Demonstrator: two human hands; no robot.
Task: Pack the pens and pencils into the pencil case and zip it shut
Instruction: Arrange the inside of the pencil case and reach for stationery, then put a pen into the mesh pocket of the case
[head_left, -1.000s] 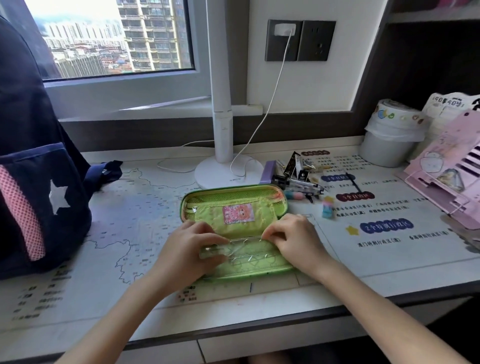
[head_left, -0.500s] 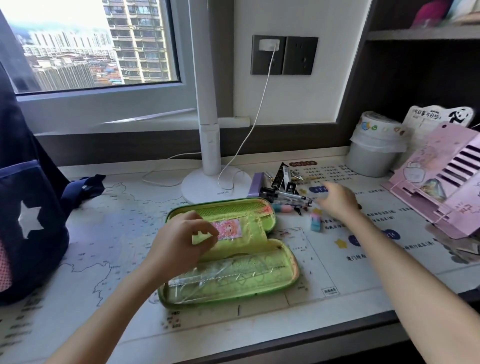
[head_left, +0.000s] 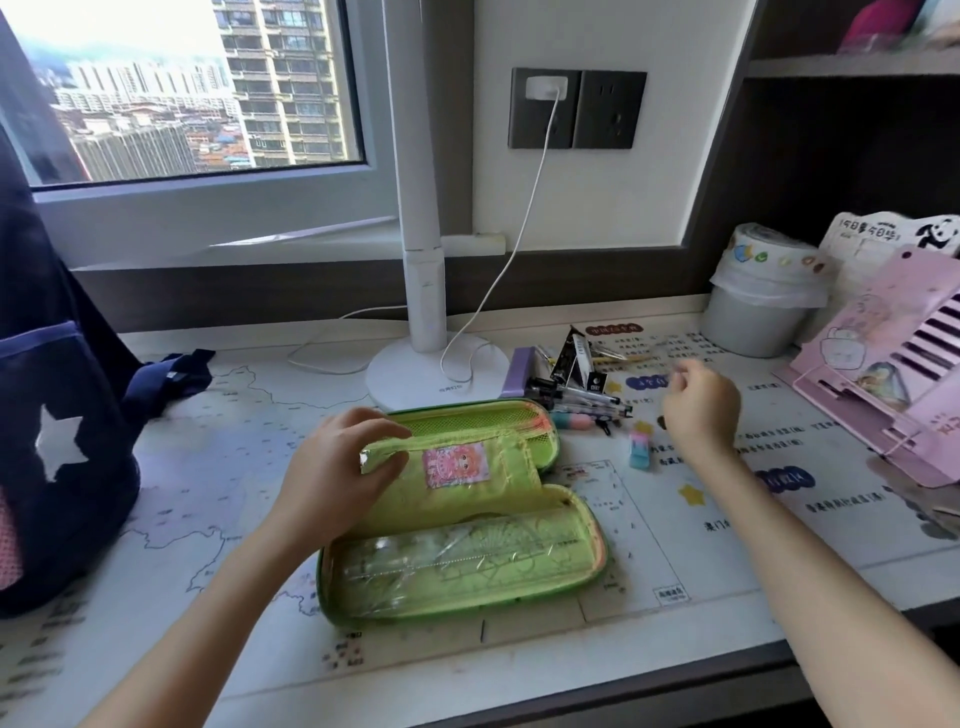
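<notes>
The green pencil case (head_left: 574, 558) lies open on the desk in front of me. Clear rulers lie in its near half. My left hand (head_left: 332, 473) pinches the left end of the case's inner flap (head_left: 498, 467), the one with a pink sticker, and holds it raised. A pile of pens and pencils (head_left: 582, 397) lies behind the case on the right, with a blue and pink eraser (head_left: 639, 453) beside it. My right hand (head_left: 701, 410) hovers just right of the pile with its fingers curled. It is blurred, and I cannot see anything in it.
A white lamp base (head_left: 410, 379) with its cable stands behind the case. A dark backpack (head_left: 57, 415) fills the left side. At the right are a white bin (head_left: 753, 317) and a pink book stand (head_left: 893, 379). The desk edge runs close below the case.
My right hand left the case and moved right and back to the pen pile. My left hand lifted the inner flap, so the case's near half now shows.
</notes>
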